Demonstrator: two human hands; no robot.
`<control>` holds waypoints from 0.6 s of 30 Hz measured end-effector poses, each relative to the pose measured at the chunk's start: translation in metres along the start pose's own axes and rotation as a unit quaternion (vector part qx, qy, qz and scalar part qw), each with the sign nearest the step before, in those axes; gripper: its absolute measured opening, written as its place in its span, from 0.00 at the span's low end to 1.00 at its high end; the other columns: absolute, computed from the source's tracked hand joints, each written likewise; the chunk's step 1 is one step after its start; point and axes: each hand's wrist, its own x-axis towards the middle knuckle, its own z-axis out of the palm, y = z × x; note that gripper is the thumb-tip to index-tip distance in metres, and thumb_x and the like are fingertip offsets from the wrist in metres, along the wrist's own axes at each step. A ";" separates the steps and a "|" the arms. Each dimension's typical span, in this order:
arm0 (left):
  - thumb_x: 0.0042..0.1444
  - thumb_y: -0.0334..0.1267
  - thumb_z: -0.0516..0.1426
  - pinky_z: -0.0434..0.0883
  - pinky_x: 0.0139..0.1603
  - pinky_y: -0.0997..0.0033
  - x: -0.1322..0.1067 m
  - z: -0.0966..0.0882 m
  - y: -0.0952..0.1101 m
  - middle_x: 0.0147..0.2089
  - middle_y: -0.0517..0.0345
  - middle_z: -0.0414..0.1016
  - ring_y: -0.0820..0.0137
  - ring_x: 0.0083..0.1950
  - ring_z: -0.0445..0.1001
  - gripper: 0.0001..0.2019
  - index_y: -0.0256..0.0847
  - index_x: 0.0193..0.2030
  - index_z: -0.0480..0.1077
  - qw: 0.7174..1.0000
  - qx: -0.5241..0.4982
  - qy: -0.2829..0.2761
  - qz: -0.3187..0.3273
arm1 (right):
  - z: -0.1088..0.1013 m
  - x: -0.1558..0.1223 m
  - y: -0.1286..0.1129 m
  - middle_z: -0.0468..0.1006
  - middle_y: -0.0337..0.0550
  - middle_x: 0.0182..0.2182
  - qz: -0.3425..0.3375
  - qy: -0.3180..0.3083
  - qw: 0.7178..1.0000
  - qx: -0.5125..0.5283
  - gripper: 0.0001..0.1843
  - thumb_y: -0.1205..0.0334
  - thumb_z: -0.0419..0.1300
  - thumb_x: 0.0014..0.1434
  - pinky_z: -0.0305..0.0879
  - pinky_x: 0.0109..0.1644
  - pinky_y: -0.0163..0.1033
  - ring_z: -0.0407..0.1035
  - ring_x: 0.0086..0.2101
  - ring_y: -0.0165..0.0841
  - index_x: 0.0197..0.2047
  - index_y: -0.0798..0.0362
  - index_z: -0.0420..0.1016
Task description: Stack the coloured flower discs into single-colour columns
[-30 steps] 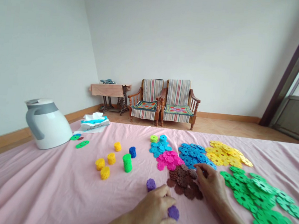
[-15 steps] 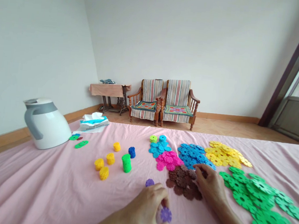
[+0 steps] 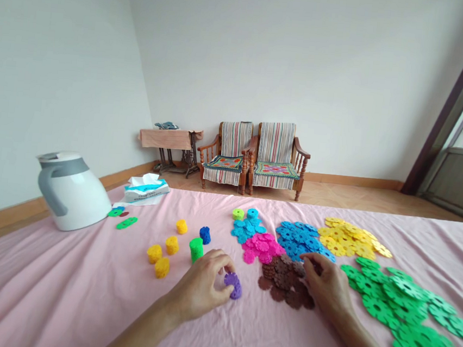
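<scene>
My left hand (image 3: 203, 284) is curled around purple toothed plastic discs (image 3: 233, 284) on the pink cloth (image 3: 81, 290), fingers pinched on them. My right hand (image 3: 327, 286) rests with bent fingers on the pile of brown discs (image 3: 282, 279), fingertips touching the pile's far right edge. Just behind my left hand a green stack (image 3: 196, 248) stands upright.
Yellow stacks (image 3: 162, 254) and a blue stack (image 3: 205, 235) stand left of centre. Piles of pink (image 3: 263, 246), light blue (image 3: 244, 229), blue (image 3: 301, 240), yellow (image 3: 350, 238) and large green discs (image 3: 407, 307) lie to the right. A white kettle (image 3: 72, 191) and tissue pack (image 3: 146, 190) sit at left.
My left hand carried a purple disc piece forward and left, up to the other purple piece on the cloth. My right hand stayed on the brown pile.
</scene>
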 end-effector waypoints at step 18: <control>0.44 0.33 0.63 0.65 0.34 0.73 -0.004 -0.001 -0.018 0.39 0.58 0.70 0.70 0.35 0.68 0.16 0.37 0.42 0.71 0.995 -0.083 -0.023 -0.058 | 0.006 -0.008 -0.018 0.80 0.43 0.34 -0.070 -0.002 0.997 0.041 0.18 0.54 0.48 0.58 0.64 0.37 0.37 0.72 0.31 0.34 0.38 0.51 0.78</control>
